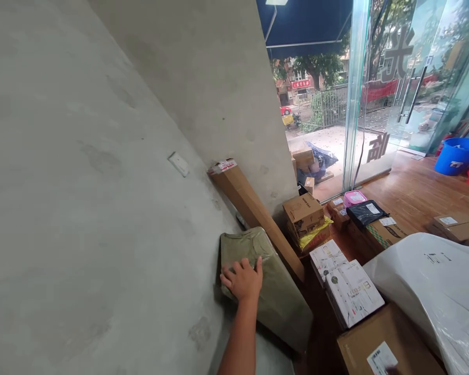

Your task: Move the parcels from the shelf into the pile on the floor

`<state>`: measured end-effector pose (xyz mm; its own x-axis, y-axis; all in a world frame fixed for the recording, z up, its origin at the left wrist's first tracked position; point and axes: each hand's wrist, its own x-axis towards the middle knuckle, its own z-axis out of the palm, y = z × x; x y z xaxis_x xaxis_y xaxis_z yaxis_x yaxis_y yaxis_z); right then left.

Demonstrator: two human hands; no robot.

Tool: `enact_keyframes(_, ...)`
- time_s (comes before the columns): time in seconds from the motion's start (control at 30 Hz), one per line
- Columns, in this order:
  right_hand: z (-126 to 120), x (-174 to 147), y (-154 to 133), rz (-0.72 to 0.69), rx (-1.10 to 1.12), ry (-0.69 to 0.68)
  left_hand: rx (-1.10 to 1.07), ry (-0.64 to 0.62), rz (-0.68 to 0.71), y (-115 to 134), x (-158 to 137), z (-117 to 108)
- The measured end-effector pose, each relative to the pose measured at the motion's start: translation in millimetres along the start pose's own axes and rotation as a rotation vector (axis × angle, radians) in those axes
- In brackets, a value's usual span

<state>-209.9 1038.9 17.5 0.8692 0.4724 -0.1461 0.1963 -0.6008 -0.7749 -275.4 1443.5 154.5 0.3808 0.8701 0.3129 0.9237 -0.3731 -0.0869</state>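
Many parcels (352, 291) crowd wooden floor (414, 190) beside grey concrete wall (82, 182).

Bright doorway daylight, sharp, edges warped

Crinkled olive plastic parcel (266, 281), matt cardboard long box (254, 208), rough concrete wall (82, 182).

— What's the room like?
— A bare grey concrete wall (82, 172) fills 9 o'clock, wooden floor (410, 190) at 3.
— Any light?
— Daylight through glass doors (418, 78) at 1 o'clock, under a blue awning (305, 23) at 12.
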Motion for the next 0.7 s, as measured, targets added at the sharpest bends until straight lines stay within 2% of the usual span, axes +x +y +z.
enact_keyframes(0.1, 13, 40, -37, -0.163, 0.026, -0.182, 0.011, -0.071, -0.029, 8, -54, -16)
enact_keyframes(0.23, 47, 87, -137, -0.598, -0.067, -0.499, 0.046, -0.191, -0.039, 17, -109, -38)
enact_keyframes(0.3, 62, 95, -182, -0.714, -0.173, -0.612, 0.042, -0.346, -0.025, 17, -123, -48)
enact_keyframes(0.37, 70, 91, -206, -0.791, -0.214, -0.700, 0.011, -0.587, -0.002, 14, -122, -60)
enact_keyframes(0.43, 71, 82, -211, -0.826, -0.196, -0.738, -0.017, -0.769, 0.008, 12, -104, -77)
enact_keyframes(0.47, 72, 78, -208, -0.831, -0.182, -0.741, -0.025, -0.778, 0.017, 12, -88, -87)
enact_keyframes(0.5, 73, 75, -203, -0.833, -0.168, -0.734, -0.034, -0.736, 0.024, 15, -69, -97)
enact_keyframes(0.6, 88, 75, -178, -0.865, -0.182, -0.683, -0.099, -0.441, 0.106, 33, 9, -119)
enact_keyframes(0.67, 111, 85, -156, -0.963, -0.252, -0.539, -0.180, -0.340, 0.165, 47, 69, -121)
enact_keyframes(0.7, 125, 93, -145, -1.053, -0.297, -0.399, -0.200, -0.325, 0.164, 53, 100, -119)
